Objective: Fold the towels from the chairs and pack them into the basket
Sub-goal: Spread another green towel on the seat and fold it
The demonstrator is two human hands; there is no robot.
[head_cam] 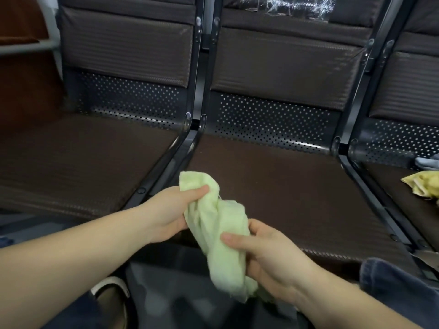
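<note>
**Two hands gripping a crumpled green towel in front of a row of chairs**

A pale green towel [219, 231], bunched and twisted into a loose roll, is held in the air between both hands, just in front of the middle chair seat [285, 186]. The left hand [166, 217] grips the towel's upper end: its thumb lies across the top of the cloth and the curled fingers [180, 224] close in underneath, so a corner of towel sticks up above the thumb. The right hand [268, 260] grips the lower part: its thumb presses across the front of the cloth and the fingers wrap round behind, mostly hidden. The towel's bottom end hangs loose below that hand.

Behind the towel stand three dark brown padded chairs joined by black metal frames, with perforated metal panels below the backrests. On the right chair seat [403, 186] lie a crumpled yellow towel [422, 185] and, beyond it at the picture's edge, a grey-blue cloth [428, 162]. The left chair seat [83, 162] is on the other side. Below the forearms, blue trousers [399, 281] and a shoe [111, 290] show.
</note>
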